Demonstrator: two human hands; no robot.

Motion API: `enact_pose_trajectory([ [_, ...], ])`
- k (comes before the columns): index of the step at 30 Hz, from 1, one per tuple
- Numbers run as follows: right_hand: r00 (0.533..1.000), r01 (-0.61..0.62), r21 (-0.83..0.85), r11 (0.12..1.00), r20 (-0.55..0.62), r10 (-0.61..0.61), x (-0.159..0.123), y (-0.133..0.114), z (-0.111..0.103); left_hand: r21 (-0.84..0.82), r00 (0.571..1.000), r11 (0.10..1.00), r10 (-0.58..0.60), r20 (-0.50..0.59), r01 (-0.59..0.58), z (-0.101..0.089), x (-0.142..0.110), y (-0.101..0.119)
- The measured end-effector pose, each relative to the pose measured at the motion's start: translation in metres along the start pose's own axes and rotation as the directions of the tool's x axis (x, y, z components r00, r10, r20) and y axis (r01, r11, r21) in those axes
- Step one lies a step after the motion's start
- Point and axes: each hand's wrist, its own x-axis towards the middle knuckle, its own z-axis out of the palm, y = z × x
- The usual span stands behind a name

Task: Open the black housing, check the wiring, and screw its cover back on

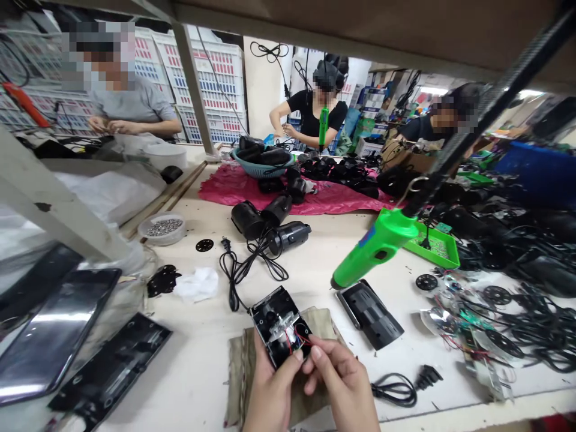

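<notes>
Olive cloth (236, 366) lies at lower centre; over it, my left hand (270, 390) curls round the open black housing (269, 317), thumb at its near edge. To the right, my right hand (341, 379), nearly closed, pinches thin red wires (300, 337). I judge this wire positioning, calling for light fingertips.

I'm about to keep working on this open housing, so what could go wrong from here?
The thin wires loop near the edge of the open black housing, so one could get pinched or tugged loose. The right hand could knock the green screwdriver hanging just above the loose black cover. The power cord lying behind the housing might snag if the left hand pulls it closer.
</notes>
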Motion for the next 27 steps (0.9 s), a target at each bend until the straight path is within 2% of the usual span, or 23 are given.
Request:
enact_pose_trajectory([
  [2, 0.985, 0.170, -0.201, 0.965, 0.029, -0.168, -0.001, 0.007, -0.005, -0.044, 1.000, 0.999, -0.010, 0.004, 0.011, 0.002, -0.002, 0.003],
  [3, 0.958, 0.284, -0.320, 0.904, 0.066, -0.278, -0.001, 0.011, -0.008, -0.071, 1.000, 0.997, -0.021, 0.006, 0.022, 0.004, -0.002, 0.004],
  [5, 0.860, 0.497, -0.525, 0.691, 0.190, -0.474, -0.001, 0.018, -0.014, -0.098, 0.999, 0.994, -0.041, -0.004, 0.041, 0.005, -0.003, 0.006],
  [6, 0.804, 0.571, -0.591, 0.569, 0.265, -0.532, 0.000, 0.020, -0.016, -0.103, 0.999, 0.994, -0.048, -0.018, 0.046, 0.005, -0.002, 0.006],
  [8, 0.728, 0.648, -0.661, 0.378, 0.391, -0.564, 0.001, 0.019, -0.019, -0.103, 0.998, 0.994, -0.043, -0.047, 0.038, 0.004, -0.001, 0.005],
  [9, 0.711, 0.665, -0.671, 0.327, 0.436, -0.552, 0.002, 0.016, -0.020, -0.101, 0.998, 0.994, -0.038, -0.054, 0.032, 0.004, 0.000, 0.004],
  [10, 0.706, 0.675, -0.671, 0.307, 0.468, -0.531, 0.003, 0.010, -0.022, -0.098, 0.998, 0.995, -0.030, -0.053, 0.025, 0.003, 0.001, 0.003],
  [12, 0.701, 0.699, -0.638, 0.323, 0.521, -0.487, 0.006, -0.006, -0.031, -0.079, 0.999, 0.997, -0.023, -0.034, 0.020, 0.001, 0.003, 0.000],
  [14, 0.705, 0.695, -0.637, 0.334, 0.513, -0.489, 0.010, -0.023, -0.049, -0.055, 0.999, 0.998, -0.022, -0.031, 0.020, 0.000, 0.003, -0.002],
  [16, 0.744, 0.584, -0.758, 0.290, 0.358, -0.564, 0.019, -0.034, -0.074, -0.044, 0.999, 0.999, -0.029, -0.032, 0.028, -0.001, 0.002, -0.001],
  [18, 0.780, 0.417, -0.895, 0.160, 0.261, -0.568, 0.031, -0.035, -0.101, -0.058, 0.999, 0.998, -0.041, -0.018, 0.040, -0.001, 0.000, 0.001],
  [19, 0.795, 0.375, -0.921, 0.100, 0.264, -0.547, 0.037, -0.032, -0.113, -0.076, 0.999, 0.996, -0.047, -0.003, 0.047, -0.001, -0.001, 0.003],
  [20, 0.804, 0.385, -0.921, 0.055, 0.306, -0.510, 0.043, -0.027, -0.123, -0.101, 0.998, 0.993, -0.059, 0.010, 0.060, -0.001, -0.002, 0.005],
  [24, 0.830, 0.435, -0.900, 0.018, 0.393, -0.396, 0.051, -0.013, -0.149, -0.275, 0.979, 0.940, -0.189, 0.080, 0.204, -0.005, 0.000, 0.012],
  [27, 0.813, 0.392, -0.919, -0.029, 0.361, -0.456, 0.036, -0.020, -0.165, -0.385, 0.964, 0.885, -0.256, 0.070, 0.263, -0.011, 0.003, 0.013],
])
